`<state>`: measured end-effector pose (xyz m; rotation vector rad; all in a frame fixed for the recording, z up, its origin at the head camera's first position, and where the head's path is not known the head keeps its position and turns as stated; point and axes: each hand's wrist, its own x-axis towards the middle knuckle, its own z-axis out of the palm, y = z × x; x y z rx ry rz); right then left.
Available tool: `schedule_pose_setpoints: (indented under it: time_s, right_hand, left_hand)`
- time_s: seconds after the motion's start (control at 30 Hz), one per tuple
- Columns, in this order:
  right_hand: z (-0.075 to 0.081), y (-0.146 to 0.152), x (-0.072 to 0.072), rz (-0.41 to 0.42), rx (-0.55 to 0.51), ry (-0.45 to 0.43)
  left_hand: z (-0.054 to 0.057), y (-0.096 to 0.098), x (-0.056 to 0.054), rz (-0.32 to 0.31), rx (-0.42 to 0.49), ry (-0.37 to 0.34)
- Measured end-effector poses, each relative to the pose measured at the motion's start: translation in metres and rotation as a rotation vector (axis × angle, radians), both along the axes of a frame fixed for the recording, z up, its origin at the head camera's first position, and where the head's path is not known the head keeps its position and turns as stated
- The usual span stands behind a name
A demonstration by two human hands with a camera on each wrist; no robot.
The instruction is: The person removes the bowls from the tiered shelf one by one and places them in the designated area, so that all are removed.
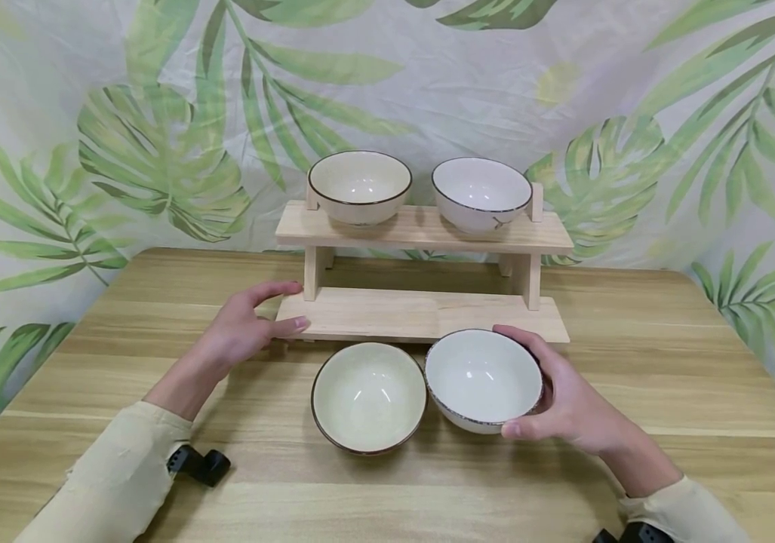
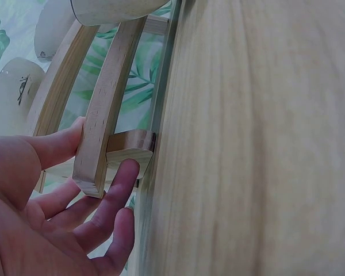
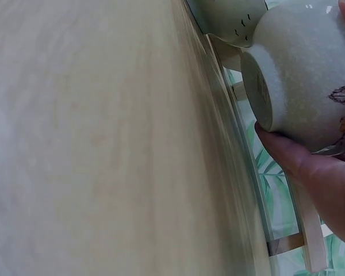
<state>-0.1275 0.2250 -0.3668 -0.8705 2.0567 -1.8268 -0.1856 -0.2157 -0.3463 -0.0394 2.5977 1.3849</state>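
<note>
My right hand grips a white bowl with a dark rim, thumb at its near side and fingers around the far right side. In the right wrist view this bowl is tilted and raised off the tabletop, its foot showing and a brown plant motif on its side. My left hand holds the left end of the lower shelf of a two-tier wooden stand, thumb and fingers about the board's end. A cream bowl with a brown rim sits on the table, left of the held bowl.
On the stand's upper shelf are a cream bowl at left and a white bowl at right. The stand is on a wood-grain table, before a leaf-patterned cloth.
</note>
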Motion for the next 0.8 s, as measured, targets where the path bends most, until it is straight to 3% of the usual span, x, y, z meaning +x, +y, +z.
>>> schedule_pose_setpoints:
  time_s: [0.33, 0.8]
  right_hand:
    - [-0.0030, 0.0061, -0.0059, 0.065, -0.004, -0.015]
    - [-0.0065, 0.0088, -0.0066, 0.079, 0.013, -0.034]
  left_hand:
    - [-0.0010, -0.0005, -0.0004, -0.005, -0.008, 0.016]
    - [0.0008, 0.0005, -0.0003, -0.009, -0.005, 0.017]
